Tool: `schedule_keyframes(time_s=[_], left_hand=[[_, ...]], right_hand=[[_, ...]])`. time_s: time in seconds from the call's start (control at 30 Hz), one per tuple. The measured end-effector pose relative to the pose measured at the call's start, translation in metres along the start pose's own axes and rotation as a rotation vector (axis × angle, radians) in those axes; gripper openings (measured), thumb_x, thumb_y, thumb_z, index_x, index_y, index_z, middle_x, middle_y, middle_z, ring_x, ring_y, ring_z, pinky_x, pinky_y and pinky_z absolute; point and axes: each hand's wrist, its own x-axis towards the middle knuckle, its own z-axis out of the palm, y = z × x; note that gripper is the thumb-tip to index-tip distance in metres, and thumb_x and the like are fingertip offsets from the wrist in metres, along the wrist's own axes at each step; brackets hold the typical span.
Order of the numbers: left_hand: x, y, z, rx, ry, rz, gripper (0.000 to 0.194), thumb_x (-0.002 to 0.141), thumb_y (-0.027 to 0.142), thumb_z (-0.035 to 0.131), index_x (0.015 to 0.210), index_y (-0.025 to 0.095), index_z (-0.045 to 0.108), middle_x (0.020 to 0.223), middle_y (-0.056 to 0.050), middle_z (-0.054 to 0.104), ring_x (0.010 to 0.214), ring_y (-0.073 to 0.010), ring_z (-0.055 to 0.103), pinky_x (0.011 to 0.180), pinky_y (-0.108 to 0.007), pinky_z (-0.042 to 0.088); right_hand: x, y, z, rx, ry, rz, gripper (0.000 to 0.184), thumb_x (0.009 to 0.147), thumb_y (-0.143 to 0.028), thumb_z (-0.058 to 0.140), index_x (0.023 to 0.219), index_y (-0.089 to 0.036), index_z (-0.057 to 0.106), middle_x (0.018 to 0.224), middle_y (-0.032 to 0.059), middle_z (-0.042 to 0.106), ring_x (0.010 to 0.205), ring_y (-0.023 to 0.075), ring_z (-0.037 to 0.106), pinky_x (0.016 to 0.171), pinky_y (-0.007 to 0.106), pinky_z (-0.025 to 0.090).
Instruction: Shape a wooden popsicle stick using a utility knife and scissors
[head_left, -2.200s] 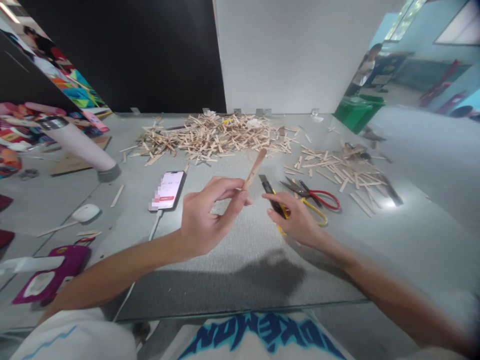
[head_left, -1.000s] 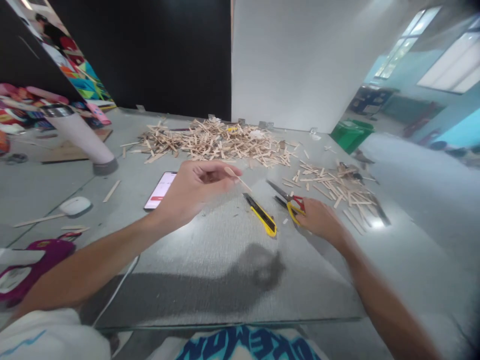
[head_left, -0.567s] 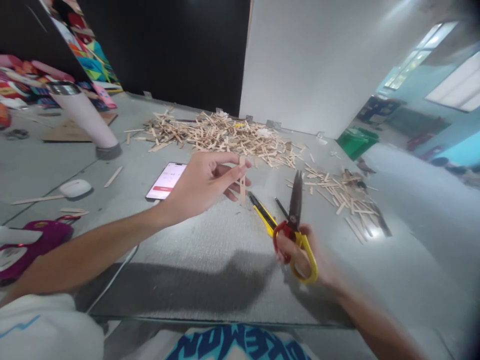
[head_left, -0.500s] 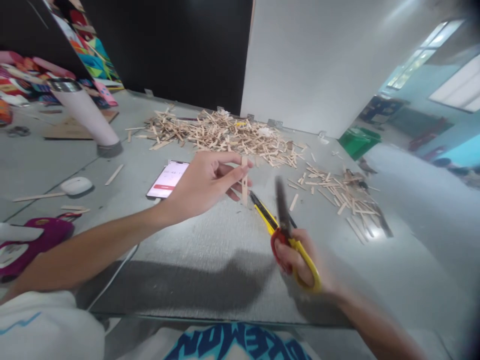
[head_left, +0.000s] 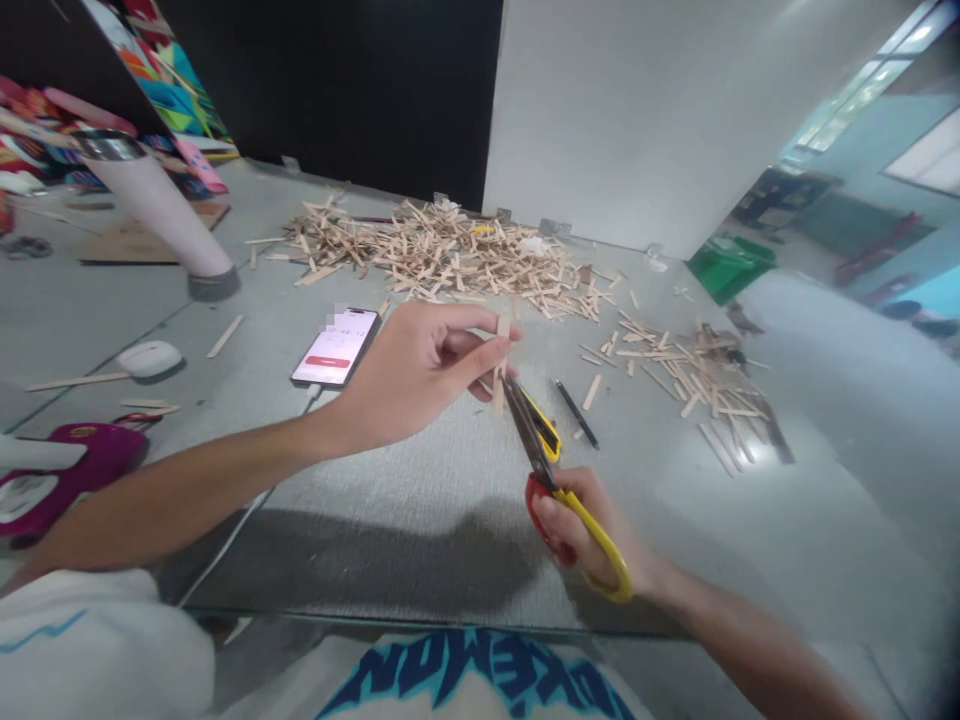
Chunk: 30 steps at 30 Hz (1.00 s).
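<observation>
My left hand [head_left: 442,355] pinches a flat wooden stick [head_left: 499,393] between thumb and fingers, holding it roughly upright above the table. Scissors [head_left: 613,555] with one red and one yellow handle are gripped in my right hand [head_left: 589,520]. Their dark blades point up and left, with the tips close to the lower part of the stick; whether they touch it I cannot tell. Beneath the blades lies a yellow box cutter [head_left: 553,440], partly covered by them. A black pen [head_left: 577,413] rests just to its right.
A large heap of wooden sticks [head_left: 450,250] spreads along the back, and a smaller pile [head_left: 697,375] lies at right. Left of my hand are a plugged-in phone [head_left: 337,348], a white mouse [head_left: 150,358], a pale tumbler [head_left: 154,205] and a purple object [head_left: 109,455].
My right hand has brought the scissors left, so their blades now reach the stick's lower part. The box cutter is now more covered, and the pen shows fully. My left hand keeps its pinch.
</observation>
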Motion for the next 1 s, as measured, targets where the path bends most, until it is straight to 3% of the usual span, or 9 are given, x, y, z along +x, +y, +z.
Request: schedule_keyframes(time_s=[0.23,0.53,1.0], left_hand=[[-0.002,-0.003,0.002,0.075,0.000,0.019,0.025,0.104,0.041,0.069,0.097,0.019,0.079,0.092,-0.003,0.084,0.066,-0.0164,0.080,0.064,-0.022,0.067],[-0.001,-0.012,0.004,0.156,0.013,0.063,0.025,0.105,0.039,0.067,0.095,0.019,0.078,0.090,-0.003,0.082,0.066,-0.0163,0.079,0.061,-0.021,0.063],[-0.002,-0.013,0.006,0.153,0.017,0.091,0.026,0.106,0.039,0.066,0.095,0.018,0.077,0.097,-0.005,0.082,0.065,-0.0137,0.077,0.059,-0.021,0.063]], right_hand=[[0.000,-0.005,0.002,-0.026,0.062,0.040,0.059,0.096,-0.070,0.068,0.067,-0.022,0.049,0.049,-0.0068,0.043,0.038,0.0068,0.038,0.037,0.019,0.027],[0.003,-0.015,0.006,-0.025,0.039,0.091,0.073,0.096,-0.081,0.058,0.050,-0.024,0.046,0.038,-0.0017,0.043,0.034,0.0083,0.038,0.036,0.023,0.027],[0.002,-0.008,0.011,0.074,0.054,0.136,0.077,0.095,-0.083,0.057,0.048,-0.024,0.044,0.035,-0.0029,0.040,0.028,0.0075,0.035,0.031,0.022,0.027]])
